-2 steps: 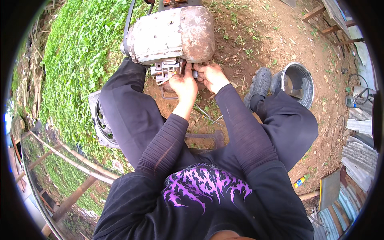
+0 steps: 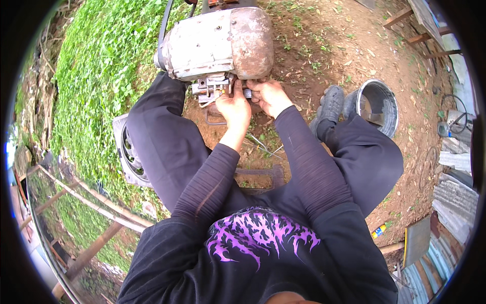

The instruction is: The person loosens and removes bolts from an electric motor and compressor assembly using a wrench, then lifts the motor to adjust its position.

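Note:
A worn grey electric motor (image 2: 202,43) with a rusty end cover (image 2: 251,43) lies in front of me, above my spread knees. On its near side sits a small metal bracket assembly (image 2: 206,88) with bolts. Beside that assembly, my left hand (image 2: 235,106) is closed, its fingers reaching up under the motor's edge. My right hand (image 2: 270,95) is bent in a pinch under the rusty end. Between the two hands shows a small grey cylindrical piece (image 2: 247,93). What the fingertips grip is hidden.
A black belt (image 2: 163,33) runs up from the motor's left end. Several thin metal tools (image 2: 262,146) lie on the soil between my legs. A dark bucket (image 2: 390,109) stands by my right shoe (image 2: 329,109). A wheel-like grey part (image 2: 124,149) lies left of my left leg.
The view has shifted very slightly. Both hands stay at the same place under the motor, with no clear change in grip.

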A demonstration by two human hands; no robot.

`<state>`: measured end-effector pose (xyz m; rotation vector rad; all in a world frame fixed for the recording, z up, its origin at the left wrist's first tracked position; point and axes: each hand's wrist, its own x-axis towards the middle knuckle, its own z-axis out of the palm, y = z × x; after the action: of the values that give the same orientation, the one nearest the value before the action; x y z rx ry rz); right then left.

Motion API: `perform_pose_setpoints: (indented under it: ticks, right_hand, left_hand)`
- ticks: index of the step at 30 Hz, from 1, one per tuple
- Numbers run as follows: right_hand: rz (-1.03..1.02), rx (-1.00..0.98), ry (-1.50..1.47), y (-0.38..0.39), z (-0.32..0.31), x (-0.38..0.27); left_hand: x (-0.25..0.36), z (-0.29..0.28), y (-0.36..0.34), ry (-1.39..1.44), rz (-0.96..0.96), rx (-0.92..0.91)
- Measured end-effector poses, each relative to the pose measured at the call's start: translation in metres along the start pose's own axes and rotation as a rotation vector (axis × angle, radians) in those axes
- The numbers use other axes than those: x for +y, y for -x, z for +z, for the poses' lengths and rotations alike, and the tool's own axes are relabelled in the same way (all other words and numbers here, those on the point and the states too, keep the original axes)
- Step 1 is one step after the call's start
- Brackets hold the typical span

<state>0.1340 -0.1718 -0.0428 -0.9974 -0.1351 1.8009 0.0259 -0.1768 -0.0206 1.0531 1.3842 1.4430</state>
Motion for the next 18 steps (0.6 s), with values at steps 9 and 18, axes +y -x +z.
perform_pose_setpoints:
  ticks: [9,18]
  right_hand:
    - [0.003,-0.008,0.005,0.007,0.006,-0.004]
    - [0.020,0.002,0.044,0.005,0.006,-0.004]
  left_hand:
    - [0.002,-0.027,0.017,-0.164,-0.204,-0.122]
    - [0.038,-0.055,0.016,-0.102,-0.801,-0.400]
